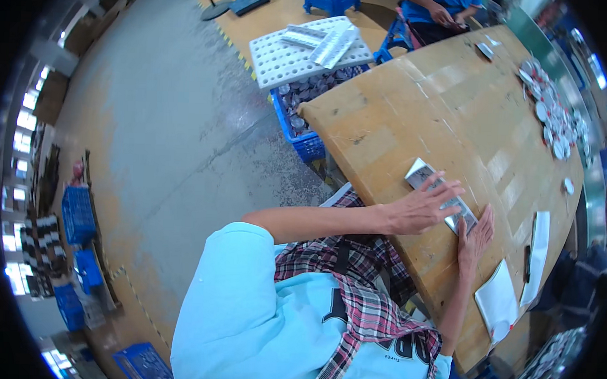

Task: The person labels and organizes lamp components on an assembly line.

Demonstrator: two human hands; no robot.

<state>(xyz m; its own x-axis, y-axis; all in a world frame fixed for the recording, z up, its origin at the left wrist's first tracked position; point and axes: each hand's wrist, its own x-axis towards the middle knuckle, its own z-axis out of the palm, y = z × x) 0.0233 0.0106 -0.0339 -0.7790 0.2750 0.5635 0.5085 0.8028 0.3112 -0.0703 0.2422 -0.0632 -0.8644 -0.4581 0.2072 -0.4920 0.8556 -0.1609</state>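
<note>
On the wooden table before me lies a flat, narrow silvery piece (pixel 419 175) with a pale end and a dark patterned face. My left hand (pixel 420 208) reaches across it with its fingers stretched and spread, hiding its middle. At the near end, my right hand (pixel 474 241) rests against the piece, fingers straight and thumb apart. Neither hand appears closed round it. To the right of my right hand lie a white folded sheet (pixel 497 300), a black pen (pixel 527 264) and a long white strip (pixel 536 254).
Many small round metallic pieces (pixel 554 108) are heaped at the table's far right. Beyond the left table edge (pixel 338 160), a blue crate (pixel 308 147) of round pieces carries a white perforated board (pixel 271 61) with silvery strips. Another person (pixel 443 14) sits at the far end.
</note>
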